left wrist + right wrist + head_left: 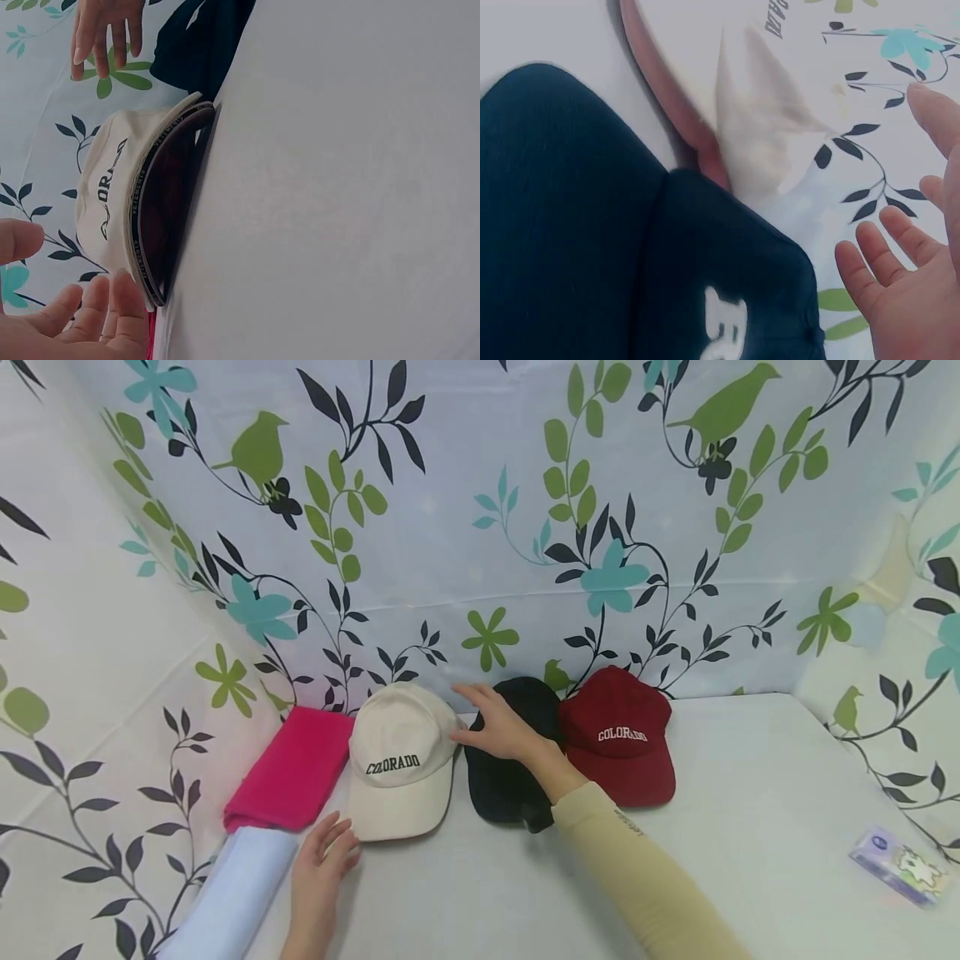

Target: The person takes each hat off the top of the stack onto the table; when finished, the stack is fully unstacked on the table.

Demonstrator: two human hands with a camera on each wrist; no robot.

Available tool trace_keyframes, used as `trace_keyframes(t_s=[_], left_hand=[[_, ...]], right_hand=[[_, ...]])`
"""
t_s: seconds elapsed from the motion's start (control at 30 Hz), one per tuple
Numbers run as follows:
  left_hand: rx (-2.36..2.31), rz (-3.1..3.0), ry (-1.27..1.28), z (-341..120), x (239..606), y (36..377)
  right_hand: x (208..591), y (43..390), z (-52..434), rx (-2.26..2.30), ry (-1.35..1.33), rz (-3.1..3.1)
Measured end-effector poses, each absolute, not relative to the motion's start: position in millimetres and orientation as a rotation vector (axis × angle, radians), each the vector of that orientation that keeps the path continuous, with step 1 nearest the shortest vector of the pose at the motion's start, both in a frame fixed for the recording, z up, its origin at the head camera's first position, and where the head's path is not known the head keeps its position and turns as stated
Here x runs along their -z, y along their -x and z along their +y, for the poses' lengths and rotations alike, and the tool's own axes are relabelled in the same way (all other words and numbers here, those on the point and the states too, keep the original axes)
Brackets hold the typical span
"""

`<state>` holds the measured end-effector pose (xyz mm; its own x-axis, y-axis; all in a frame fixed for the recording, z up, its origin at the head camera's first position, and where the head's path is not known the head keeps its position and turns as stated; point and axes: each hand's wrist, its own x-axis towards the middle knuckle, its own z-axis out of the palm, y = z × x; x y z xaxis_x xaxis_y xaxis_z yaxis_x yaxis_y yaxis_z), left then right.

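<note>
A cream baseball cap point(401, 806) lettered COLORADO stands between my two hands. My left hand point(322, 860) is beside the left front of its brim, fingers loosely bent and nothing in them. My right hand point(498, 722) hovers over a black cap point(495, 789), thumb and fingers spread toward the cream cap's right side. In the right wrist view, the dark cap point(562, 225) shows white lettering, and the right palm point(915, 307) holds nothing. The cream cap's underside point(169, 195) shows in the left wrist view. A dark red COLORADO cap point(611, 706) sits right of the black one.
A folded bright pink cloth point(288, 768) lies left of the cream cap, with a light blue folded cloth point(232, 893) in front of it. A small purple packet point(900, 864) lies at the far right of the white table point(750, 827). Leaf-patterned fabric point(450, 527) hangs behind.
</note>
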<state>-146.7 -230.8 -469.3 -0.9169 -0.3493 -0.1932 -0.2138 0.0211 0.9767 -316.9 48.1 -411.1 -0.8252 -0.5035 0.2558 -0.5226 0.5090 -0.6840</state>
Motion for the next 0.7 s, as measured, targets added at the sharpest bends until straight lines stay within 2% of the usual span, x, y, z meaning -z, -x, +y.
trace_keyframes(t_s=[0.7], left_hand=[[2.159, -2.127, -0.627, -239, 482, 152]], right_hand=[[435, 328, 9, -1.517, -0.765, -2.734]])
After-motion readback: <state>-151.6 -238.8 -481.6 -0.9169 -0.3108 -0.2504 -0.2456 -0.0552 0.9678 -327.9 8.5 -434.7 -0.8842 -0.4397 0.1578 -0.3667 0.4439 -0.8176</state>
